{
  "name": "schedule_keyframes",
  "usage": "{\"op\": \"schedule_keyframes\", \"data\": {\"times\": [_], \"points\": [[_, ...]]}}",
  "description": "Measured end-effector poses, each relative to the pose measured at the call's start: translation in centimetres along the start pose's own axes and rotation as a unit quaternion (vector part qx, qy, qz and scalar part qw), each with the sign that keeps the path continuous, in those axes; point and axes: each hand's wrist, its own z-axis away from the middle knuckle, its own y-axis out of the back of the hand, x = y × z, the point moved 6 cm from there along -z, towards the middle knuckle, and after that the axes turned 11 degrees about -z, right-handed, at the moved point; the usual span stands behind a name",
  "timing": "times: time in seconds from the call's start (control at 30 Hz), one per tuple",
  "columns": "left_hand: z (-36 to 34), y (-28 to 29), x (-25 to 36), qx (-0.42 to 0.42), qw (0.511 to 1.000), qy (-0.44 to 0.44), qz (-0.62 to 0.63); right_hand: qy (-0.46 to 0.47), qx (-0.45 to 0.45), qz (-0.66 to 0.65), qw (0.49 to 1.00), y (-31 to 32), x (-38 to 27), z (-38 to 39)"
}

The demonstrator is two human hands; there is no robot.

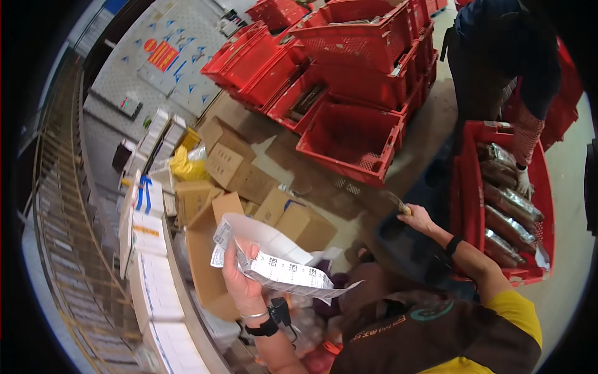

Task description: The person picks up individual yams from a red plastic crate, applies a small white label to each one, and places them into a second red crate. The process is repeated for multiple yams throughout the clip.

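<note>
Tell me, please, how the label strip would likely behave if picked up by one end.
The label strip probably flops, since it curves beyond the left hand. It looks paper-thin, so likely light; its free end, unsupported, may swing.

Warehouse, with stacked red crates [358, 81]

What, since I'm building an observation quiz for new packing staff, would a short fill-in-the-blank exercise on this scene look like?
1. The left hand holds a strip of printed labels whose colour is ____.
2. The right hand, holding a small tool, has a ____ band around its wrist.
3. The co-worker's hand reaches among wrapped packages in a ____ crate.
4. The person's short sleeve is ____.

Missing words: white; black; red; yellow.
</note>
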Motion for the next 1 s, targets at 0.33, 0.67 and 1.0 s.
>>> {"op": "schedule_keyframes", "data": {"times": [0.33, 0.67, 1.0], "points": [[-31.4, 8.9, -3.7, 0.017, 0.999, 0.012, 0.032, -0.078, -0.037, 0.341, 0.936, -3.4, 1.3, -20.9], [-50.0, 17.7, -3.7, 0.112, 0.993, 0.033, 0.031, -0.105, -0.065, 0.267, 0.956, -11.7, -5.1, -39.2], [-72.0, 15.9, -19.0, -0.182, 0.885, 0.116, -0.413, -0.227, -0.289, -0.518, 0.773, -32.6, -35.1, -63.2]]}}
